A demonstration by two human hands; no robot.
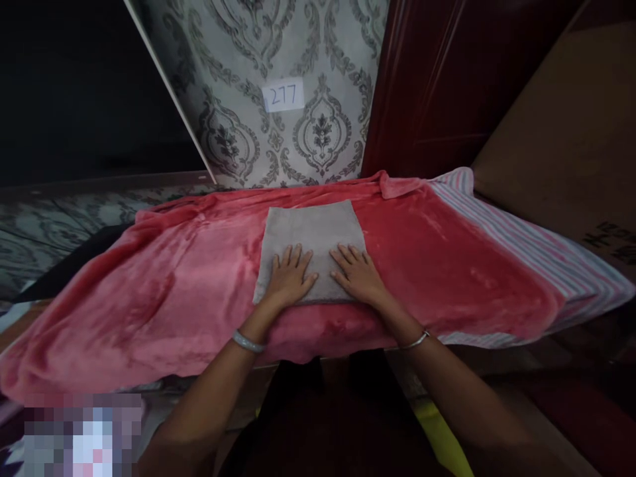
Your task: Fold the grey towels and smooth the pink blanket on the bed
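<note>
Head view. The landmark for all positions is the gray cloth (314,228). It lies flat, roughly square, on the red blanket (447,265), which extends past it on all sides.

The left hand (291,277) rests palm down on the near left part of the gray cloth. Its fingers are spread wide and the thumb points inward. The right hand (356,273) rests palm down at the near right corner of the gray cloth, fingers likewise spread, thumb inward. A bare strip of gray cloth separates the two hands. Neither hand grips anything. A bracelet (248,342) encircles the left wrist; a thin bangle (416,341) encircles the right.

Striped fabric (501,242) shows to the right of the gray cloth, along the blanket's edge; whether the two are joined cannot be told. Beyond the gray cloth stands a patterned wall (322,46) bearing a paper label (283,95) marked "277". A dark screen (89,93) is located beyond the gray cloth to the left; a dark red panel (437,79) is beyond it to the right.
</note>
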